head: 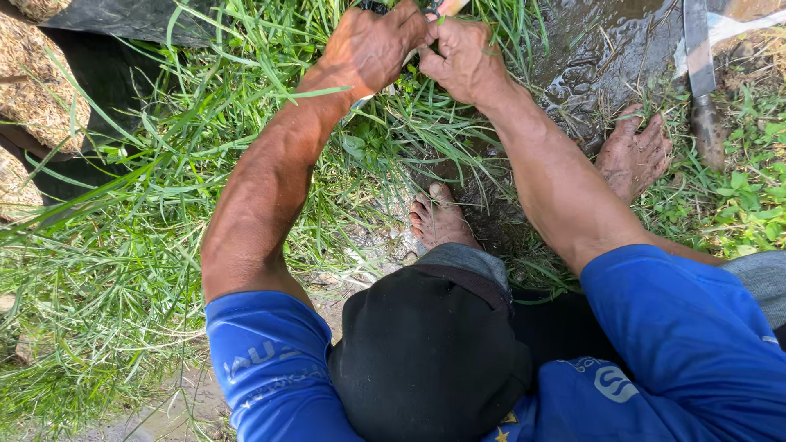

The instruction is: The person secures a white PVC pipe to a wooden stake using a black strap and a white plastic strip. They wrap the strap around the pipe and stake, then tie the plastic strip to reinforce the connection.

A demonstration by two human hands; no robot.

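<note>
1. Left hand [372, 45]: fingers curled shut around a tuft of grass [409, 115] near the top edge.
2. Right hand [465, 59]: closed, pinching the same grass, touching the left hand.
3. Bare feet stand on wet mud [598, 49].
4. A long blade [700, 74] lies at right, well apart.

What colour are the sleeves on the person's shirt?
The sleeves are bright blue with faint pale markings, seen best in the head view.

Muddy wet ground [602, 49] with long grass [123, 245] across it; two bare feet [440, 217] planted in mud; long metal blade [701, 74] lying at right; straw heaps [37, 90] at left.
</note>
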